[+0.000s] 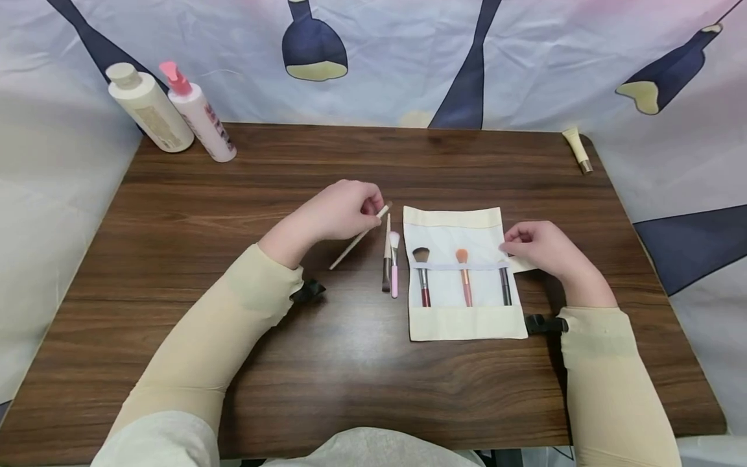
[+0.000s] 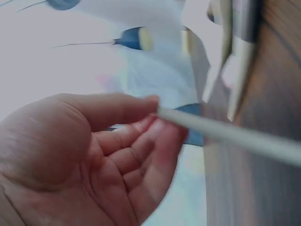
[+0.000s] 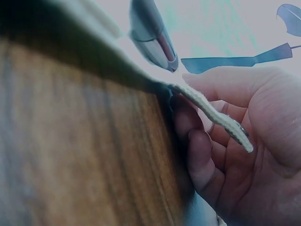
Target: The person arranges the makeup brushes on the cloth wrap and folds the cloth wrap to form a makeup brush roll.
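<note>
In the head view my left hand (image 1: 350,211) pinches a thin, pale-handled makeup brush (image 1: 353,245) near its upper end, the handle slanting down to the left. Between thumb and fingertips the same brush (image 2: 235,135) shows blurred in the left wrist view. My right hand (image 1: 539,246) grips the right edge of an open cream brush pouch (image 1: 467,324), thumb above the cloth and fingers below. An elastic strap crosses a red-handled brush (image 1: 425,295), a pink brush with orange bristles (image 1: 466,285) and a dark-handled brush (image 1: 505,288), their lower ends in the pouch's pocket.
Beside the pouch's left edge lie a dark-and-pale brush (image 1: 386,259) and a pink-handled brush (image 1: 394,272). A capped white bottle (image 1: 154,117) and a pink-pump bottle (image 1: 204,123) stand at the back left. A small tube (image 1: 576,148) lies at the back right of the wooden table (image 1: 280,389).
</note>
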{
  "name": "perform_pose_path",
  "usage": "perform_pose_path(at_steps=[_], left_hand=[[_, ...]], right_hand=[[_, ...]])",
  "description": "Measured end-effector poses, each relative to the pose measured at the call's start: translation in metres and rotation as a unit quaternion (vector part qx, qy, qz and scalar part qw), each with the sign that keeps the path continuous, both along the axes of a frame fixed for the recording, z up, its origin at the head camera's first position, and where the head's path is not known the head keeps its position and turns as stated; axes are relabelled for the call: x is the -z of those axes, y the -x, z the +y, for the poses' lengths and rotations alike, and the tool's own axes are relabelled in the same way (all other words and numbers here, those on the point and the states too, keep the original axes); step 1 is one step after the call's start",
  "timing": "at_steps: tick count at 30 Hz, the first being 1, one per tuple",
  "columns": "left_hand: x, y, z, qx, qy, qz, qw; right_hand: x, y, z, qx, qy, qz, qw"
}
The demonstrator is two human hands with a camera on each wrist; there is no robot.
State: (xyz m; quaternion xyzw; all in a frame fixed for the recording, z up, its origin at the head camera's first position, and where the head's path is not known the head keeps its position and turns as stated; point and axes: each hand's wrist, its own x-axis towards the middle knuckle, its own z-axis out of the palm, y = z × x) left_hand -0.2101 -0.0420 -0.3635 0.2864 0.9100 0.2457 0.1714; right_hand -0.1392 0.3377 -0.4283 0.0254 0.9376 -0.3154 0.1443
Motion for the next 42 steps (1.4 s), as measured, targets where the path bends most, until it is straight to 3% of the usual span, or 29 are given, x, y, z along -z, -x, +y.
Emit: perform_pose_path(at_steps=[3, 7, 13, 22, 27, 33, 38, 40, 42], left_hand=[[-0.005, 0.0, 0.007, 0.0, -0.085, -0.059, 0.9946], [-0.005, 0.0, 0.022, 0.0, -0.173, -0.119, 0.9777], [0.004, 0.007, 0.047, -0.004, -0.24, -0.127, 0.9623], [0.02, 0.018, 0.085, -0.016, -0.261, -0.129, 0.9565], [0.022, 0.023, 0.101, -0.037, -0.263, -0.128, 0.9554], [0.025, 0.029, 0.128, -0.066, -0.273, -0.143, 0.9491], [0.025, 0.028, 0.15, -0.091, -0.287, -0.161, 0.9398], [0.025, 0.027, 0.156, -0.101, -0.282, -0.157, 0.941], [0.026, 0.026, 0.161, -0.105, -0.266, -0.143, 0.9476]], right_hand=[[-0.001, 0.0, 0.002, 0.002, -0.004, 0.004, 1.0], [0.0, 0.0, 0.004, 0.0, -0.006, 0.009, 1.0], [0.003, 0.002, 0.004, -0.002, 0.006, 0.013, 1.0], [0.006, 0.001, 0.004, 0.002, 0.005, 0.009, 1.0], [0.004, 0.002, 0.005, -0.001, 0.004, 0.011, 1.0], [0.005, 0.003, 0.007, -0.006, 0.005, 0.009, 1.0], [0.006, 0.004, 0.01, -0.004, 0.007, 0.008, 1.0], [0.007, 0.004, 0.01, -0.005, 0.012, 0.011, 1.0], [0.008, 0.005, 0.009, -0.008, 0.015, 0.015, 1.0]])
